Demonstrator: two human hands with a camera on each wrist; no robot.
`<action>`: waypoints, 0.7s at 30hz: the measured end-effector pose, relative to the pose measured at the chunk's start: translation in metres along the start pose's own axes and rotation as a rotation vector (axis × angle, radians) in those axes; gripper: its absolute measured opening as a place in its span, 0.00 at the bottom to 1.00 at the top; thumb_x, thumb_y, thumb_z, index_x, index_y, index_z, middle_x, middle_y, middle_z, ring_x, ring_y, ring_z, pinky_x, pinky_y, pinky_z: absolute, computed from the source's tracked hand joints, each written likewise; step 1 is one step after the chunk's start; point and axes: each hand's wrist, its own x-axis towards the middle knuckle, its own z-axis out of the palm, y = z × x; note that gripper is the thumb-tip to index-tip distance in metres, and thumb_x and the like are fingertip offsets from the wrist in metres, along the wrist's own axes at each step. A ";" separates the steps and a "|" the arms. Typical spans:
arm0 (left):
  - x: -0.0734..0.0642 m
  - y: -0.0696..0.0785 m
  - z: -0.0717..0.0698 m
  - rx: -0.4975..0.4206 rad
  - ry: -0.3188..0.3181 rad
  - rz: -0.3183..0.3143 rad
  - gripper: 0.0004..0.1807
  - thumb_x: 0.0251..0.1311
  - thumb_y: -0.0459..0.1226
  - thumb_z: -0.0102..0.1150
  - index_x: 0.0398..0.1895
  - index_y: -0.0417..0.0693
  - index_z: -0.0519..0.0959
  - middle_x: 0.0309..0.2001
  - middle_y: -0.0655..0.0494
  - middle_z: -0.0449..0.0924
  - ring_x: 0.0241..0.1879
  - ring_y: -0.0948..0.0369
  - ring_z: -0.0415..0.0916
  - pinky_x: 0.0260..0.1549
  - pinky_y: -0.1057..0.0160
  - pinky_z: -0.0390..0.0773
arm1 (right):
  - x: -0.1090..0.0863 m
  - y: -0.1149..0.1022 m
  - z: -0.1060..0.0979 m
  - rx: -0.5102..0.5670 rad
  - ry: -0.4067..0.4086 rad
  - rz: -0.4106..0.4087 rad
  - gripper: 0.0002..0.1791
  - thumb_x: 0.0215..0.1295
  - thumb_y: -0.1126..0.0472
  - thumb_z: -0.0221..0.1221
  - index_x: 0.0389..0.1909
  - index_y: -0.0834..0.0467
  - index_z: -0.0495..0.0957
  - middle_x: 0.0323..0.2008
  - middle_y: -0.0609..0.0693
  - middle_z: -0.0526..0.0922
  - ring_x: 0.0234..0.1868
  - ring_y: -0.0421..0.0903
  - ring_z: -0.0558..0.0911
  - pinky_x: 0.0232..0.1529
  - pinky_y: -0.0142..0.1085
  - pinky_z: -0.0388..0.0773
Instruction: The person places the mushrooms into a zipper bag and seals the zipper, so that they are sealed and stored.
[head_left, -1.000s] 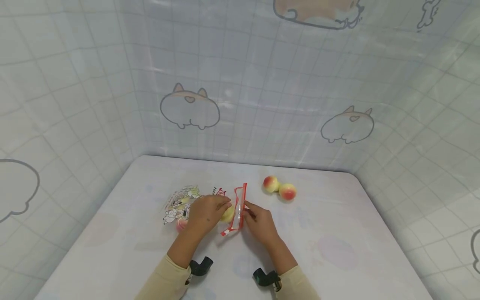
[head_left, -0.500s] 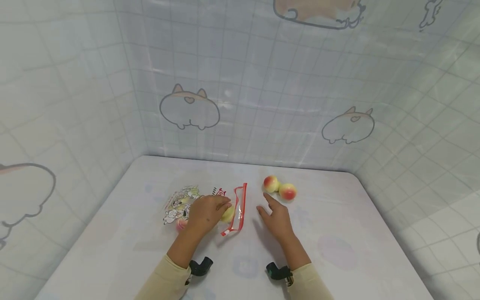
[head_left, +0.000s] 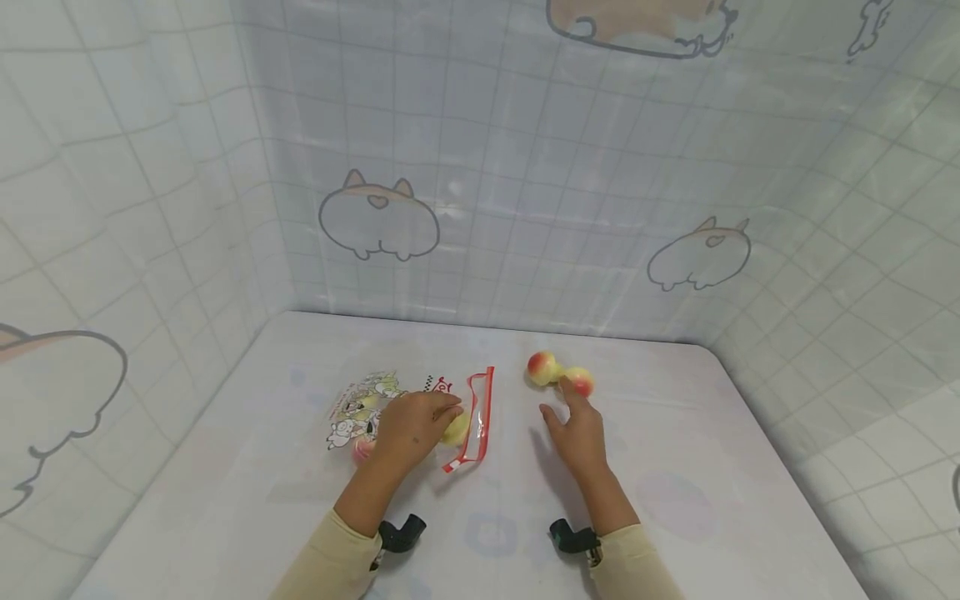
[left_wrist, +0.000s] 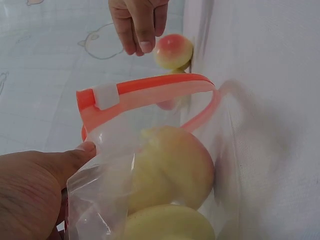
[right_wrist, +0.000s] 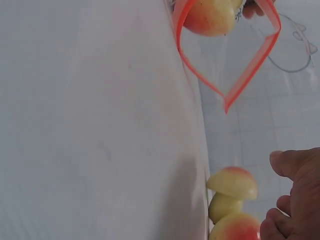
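Note:
A clear zip bag point(head_left: 486, 417) with a red zip edge and printed cartoons lies on the table, its mouth gaping to the right. Peaches point(left_wrist: 172, 167) sit inside it, yellow with red blush. My left hand point(head_left: 408, 427) holds the bag's upper film near the mouth, thumb on the plastic in the left wrist view; its other fingers are mostly hidden. My right hand point(head_left: 581, 437) reaches over the table with thumb and fingers apart, holding nothing. Its fingertips are close to the loose peaches point(head_left: 542, 367); whether they touch cannot be told.
The loose peaches stand close together behind the bag's right side; one point(right_wrist: 232, 182) shows below the bag mouth in the right wrist view. A pale table point(head_left: 697, 433) meets a tiled-pattern sheet wall point(head_left: 517, 250) with dog drawings at back and sides.
My right hand has let go of the bag's mouth edge and moved right and forward to the loose peaches. My left hand and the bag stay in place.

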 end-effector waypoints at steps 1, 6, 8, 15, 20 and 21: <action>0.000 0.000 0.000 -0.001 0.001 0.000 0.12 0.62 0.49 0.67 0.48 0.63 0.88 0.46 0.64 0.88 0.48 0.58 0.84 0.43 0.55 0.82 | 0.001 0.001 -0.001 0.000 0.001 0.002 0.32 0.59 0.61 0.71 0.64 0.66 0.74 0.59 0.62 0.80 0.61 0.60 0.78 0.63 0.52 0.72; 0.000 -0.001 0.001 0.002 0.001 -0.004 0.12 0.62 0.49 0.66 0.48 0.63 0.88 0.46 0.63 0.88 0.48 0.57 0.84 0.41 0.55 0.81 | 0.005 0.008 -0.004 -0.019 0.047 -0.031 0.35 0.56 0.63 0.72 0.64 0.69 0.72 0.61 0.65 0.77 0.62 0.62 0.77 0.63 0.54 0.72; -0.001 -0.001 0.001 0.003 -0.002 -0.005 0.12 0.62 0.49 0.66 0.48 0.63 0.88 0.46 0.63 0.88 0.48 0.57 0.84 0.41 0.55 0.81 | 0.006 0.012 -0.004 -0.036 0.061 -0.041 0.37 0.56 0.63 0.72 0.65 0.69 0.71 0.61 0.66 0.77 0.61 0.63 0.77 0.62 0.55 0.72; -0.002 -0.002 0.001 0.002 -0.008 -0.016 0.13 0.62 0.49 0.67 0.48 0.62 0.88 0.46 0.63 0.88 0.49 0.57 0.84 0.41 0.56 0.81 | 0.012 0.022 -0.006 -0.090 0.056 -0.008 0.37 0.57 0.63 0.71 0.66 0.70 0.69 0.65 0.66 0.73 0.65 0.63 0.73 0.66 0.54 0.68; -0.002 -0.001 0.002 0.003 -0.008 -0.024 0.13 0.61 0.49 0.67 0.48 0.63 0.88 0.46 0.64 0.88 0.48 0.58 0.84 0.40 0.58 0.80 | 0.016 0.027 -0.006 -0.114 0.053 0.034 0.37 0.59 0.59 0.70 0.66 0.70 0.69 0.66 0.67 0.72 0.67 0.62 0.72 0.67 0.54 0.67; -0.002 -0.001 0.002 0.005 -0.008 -0.024 0.13 0.61 0.49 0.67 0.48 0.63 0.88 0.46 0.64 0.88 0.48 0.58 0.84 0.40 0.58 0.80 | 0.016 0.028 -0.006 -0.114 0.054 0.040 0.37 0.59 0.59 0.70 0.66 0.70 0.69 0.66 0.67 0.72 0.67 0.63 0.72 0.67 0.54 0.66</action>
